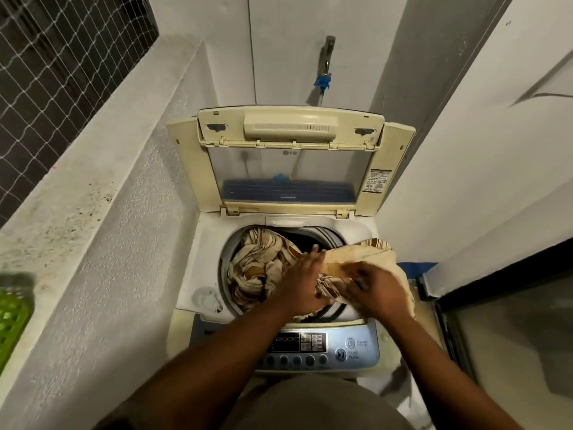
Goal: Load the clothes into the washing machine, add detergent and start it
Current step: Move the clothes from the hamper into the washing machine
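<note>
Stuffing the striped cream cloth (pixel 359 256), part inside the drum (pixel 313 237) and part draped over its right rim, down beneath the folded-back lid (pixel 291 178): pressing with flat, straight-fingered left hand (pixel 302 283), apparently clutching a fold in blurred right hand (pixel 376 293).

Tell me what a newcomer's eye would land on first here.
The left hand and right hand meet at centre on a striped cream cloth half inside the washing machine, spilling over its right rim. Behind them the lid stands raised; a green basket sits at the left edge.
</note>
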